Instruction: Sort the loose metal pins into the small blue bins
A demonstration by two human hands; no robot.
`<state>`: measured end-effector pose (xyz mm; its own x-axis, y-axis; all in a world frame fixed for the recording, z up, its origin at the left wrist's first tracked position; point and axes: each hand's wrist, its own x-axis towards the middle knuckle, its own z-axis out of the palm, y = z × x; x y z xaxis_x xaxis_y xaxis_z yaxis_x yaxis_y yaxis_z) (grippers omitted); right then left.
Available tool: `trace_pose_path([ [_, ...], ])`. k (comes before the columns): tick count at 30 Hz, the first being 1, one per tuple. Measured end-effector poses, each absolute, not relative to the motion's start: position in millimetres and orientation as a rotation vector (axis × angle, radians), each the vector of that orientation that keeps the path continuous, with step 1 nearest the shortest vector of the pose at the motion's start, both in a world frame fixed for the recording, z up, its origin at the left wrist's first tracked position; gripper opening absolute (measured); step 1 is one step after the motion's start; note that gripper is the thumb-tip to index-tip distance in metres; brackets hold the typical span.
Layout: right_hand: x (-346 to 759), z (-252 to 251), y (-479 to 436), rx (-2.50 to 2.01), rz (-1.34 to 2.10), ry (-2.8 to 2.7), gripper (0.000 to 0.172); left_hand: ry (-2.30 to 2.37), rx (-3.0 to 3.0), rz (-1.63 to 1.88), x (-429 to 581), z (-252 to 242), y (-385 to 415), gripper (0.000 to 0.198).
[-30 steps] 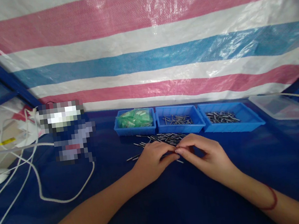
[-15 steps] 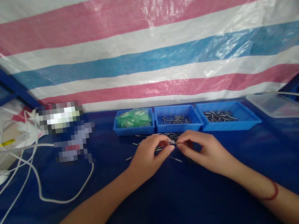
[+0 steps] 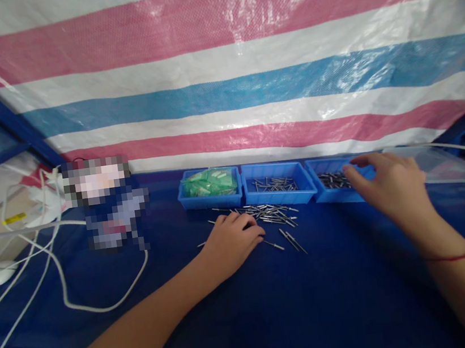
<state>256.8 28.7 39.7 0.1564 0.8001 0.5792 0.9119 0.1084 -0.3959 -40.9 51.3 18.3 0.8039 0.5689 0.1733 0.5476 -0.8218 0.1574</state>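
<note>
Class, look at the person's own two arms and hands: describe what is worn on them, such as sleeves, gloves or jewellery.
Both forearms are bare, with no sleeves in view, and neither the left hand nor the right hand wears a glove. A thin red string bracelet circles the right wrist. No rings or watch can be made out on either hand.

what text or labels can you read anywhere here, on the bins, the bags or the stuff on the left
No text can be read.
Three blue bins: no labels show.
Green bags in the left bin: pale marks, too small to read.
Pixelated patch at left: blurred out, unreadable.
Yellow tag by the white cables: too small to read.
Striped tarp: plain stripes, no print.
</note>
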Motion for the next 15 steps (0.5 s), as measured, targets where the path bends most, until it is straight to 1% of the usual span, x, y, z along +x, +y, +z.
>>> trace_pose_path([
  [4,240.4,33.4,29.3,-1.654,-0.203,-1.715,0.028,0.875,2.930,0.264,-41.0,16.6,53.2,0.020],
  [10,240.6,23.6,31.1,-1.672,-0.323,-1.814,0.019,0.831,2.959,0.273,-42.3,13.0,53.5,0.020],
  [15,213.1,23.6,26.0,-1.398,-0.169,-2.054,0.014,0.824,2.930,0.272,-41.5,13.5,54.8,0.022],
])
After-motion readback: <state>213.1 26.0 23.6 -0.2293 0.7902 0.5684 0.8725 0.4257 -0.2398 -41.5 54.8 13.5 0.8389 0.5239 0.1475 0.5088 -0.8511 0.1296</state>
